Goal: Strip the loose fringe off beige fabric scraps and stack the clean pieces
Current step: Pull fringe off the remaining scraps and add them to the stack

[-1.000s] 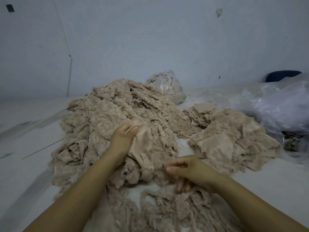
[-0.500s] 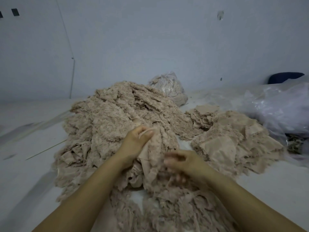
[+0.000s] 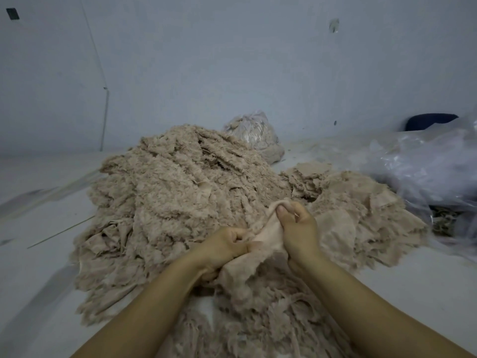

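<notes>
- Head view shows both hands on one beige scrap (image 3: 268, 233), held up just above the near middle of the heap.
- Right hand (image 3: 299, 228) has its fingers (image 3: 282, 211) curled round the scrap's top edge, thumb pinching the cloth; left hand (image 3: 224, 248) grips the lower left edge with fingers closed on it.
- Scrap hangs limp and creased between the two grips, so it looks light, soft and floppy, with no stiffness to help.
- Fringe (image 3: 260, 303) trails loose below it and probably pulls away with a gentle tug; thin cloth may stretch or tear if yanked.
- Best hold, I judge, is a pinch on the smooth woven part close to the frayed edge, the other hand taking the fringe itself.
- Big fluffy pile (image 3: 175, 192) lies to the left and far; the flatter stack (image 3: 361, 213) sits right, beside a plastic bag (image 3: 426, 171).
</notes>
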{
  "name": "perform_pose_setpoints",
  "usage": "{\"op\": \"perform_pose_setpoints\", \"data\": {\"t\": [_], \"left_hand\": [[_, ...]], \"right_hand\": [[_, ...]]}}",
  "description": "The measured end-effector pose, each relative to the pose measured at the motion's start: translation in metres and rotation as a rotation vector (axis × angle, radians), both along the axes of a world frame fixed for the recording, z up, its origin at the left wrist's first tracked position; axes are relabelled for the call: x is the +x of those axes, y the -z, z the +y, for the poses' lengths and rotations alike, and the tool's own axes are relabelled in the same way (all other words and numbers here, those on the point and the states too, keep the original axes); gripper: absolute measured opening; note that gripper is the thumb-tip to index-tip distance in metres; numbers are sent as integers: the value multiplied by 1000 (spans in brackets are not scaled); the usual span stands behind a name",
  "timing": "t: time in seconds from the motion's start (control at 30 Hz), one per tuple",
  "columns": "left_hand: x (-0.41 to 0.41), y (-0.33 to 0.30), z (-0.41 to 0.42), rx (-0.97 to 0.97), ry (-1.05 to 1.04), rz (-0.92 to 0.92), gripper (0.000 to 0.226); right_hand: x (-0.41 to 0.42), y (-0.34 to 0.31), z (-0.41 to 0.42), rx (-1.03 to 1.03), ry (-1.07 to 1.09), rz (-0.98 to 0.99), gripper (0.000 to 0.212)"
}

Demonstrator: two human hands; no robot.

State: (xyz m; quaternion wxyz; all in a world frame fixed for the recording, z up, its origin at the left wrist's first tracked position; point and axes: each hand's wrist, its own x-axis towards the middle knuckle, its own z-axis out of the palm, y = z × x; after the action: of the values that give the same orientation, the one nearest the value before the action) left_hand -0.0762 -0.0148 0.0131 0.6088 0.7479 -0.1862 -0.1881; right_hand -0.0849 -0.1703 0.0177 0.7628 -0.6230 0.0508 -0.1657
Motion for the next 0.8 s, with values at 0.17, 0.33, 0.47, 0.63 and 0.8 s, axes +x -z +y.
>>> {"op": "perform_pose_setpoints", "data": {"t": [0.17, 0.33, 0.47, 0.63, 0.8], "left_hand": [[-3, -8, 23, 215, 55, -90, 15], [-3, -15, 49, 611, 102, 4, 42], [2, -22, 39, 801, 154, -108, 27], [14, -10, 20, 942, -115, -608, 44], [18, 1, 26, 828, -181, -537, 31]], "right_hand": [[8, -2, -31, -84, 167, -8, 20], [21, -11, -85, -665, 231, 206, 22], [7, -7, -67, -962, 252, 78, 28], [-3, 27, -7, -1061, -266, 136, 33], [4, 39, 13, -959, -280, 110, 70]]}}
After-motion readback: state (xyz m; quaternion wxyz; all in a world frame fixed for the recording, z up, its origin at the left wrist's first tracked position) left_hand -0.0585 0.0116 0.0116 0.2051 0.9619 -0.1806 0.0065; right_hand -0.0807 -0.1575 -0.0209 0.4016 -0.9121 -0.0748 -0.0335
